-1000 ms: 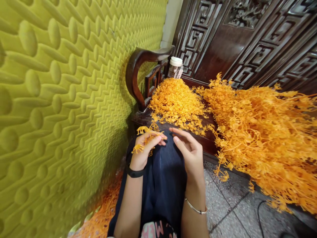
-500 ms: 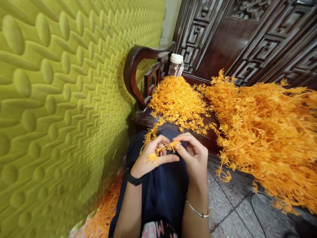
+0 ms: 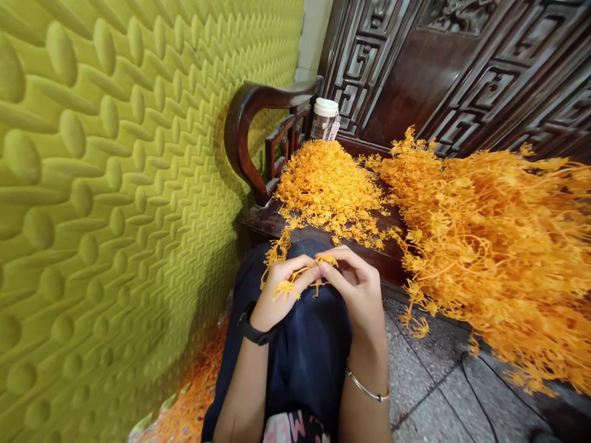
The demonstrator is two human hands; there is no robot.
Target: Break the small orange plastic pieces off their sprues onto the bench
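Heaping orange sprigs [image 3: 330,187] cover a dark, seemingly wooden bench [image 3: 270,223] beside the yellow wall [image 3: 115,184].

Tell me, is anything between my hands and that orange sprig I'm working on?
No. Both hands already pinch the orange sprig: left hand and right hand meet on it above the dark-clothed knee, with nothing visible between fingers and sprig.

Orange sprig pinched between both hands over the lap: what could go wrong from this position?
The orange sprig is thin and held only by the fingertips of the left hand and right hand, so a piece could snap off or slip onto the dark lap or the floor. The small pile reaches the bench edge, where bits may spill. The large tangled heap overhangs too, and strands could snag.
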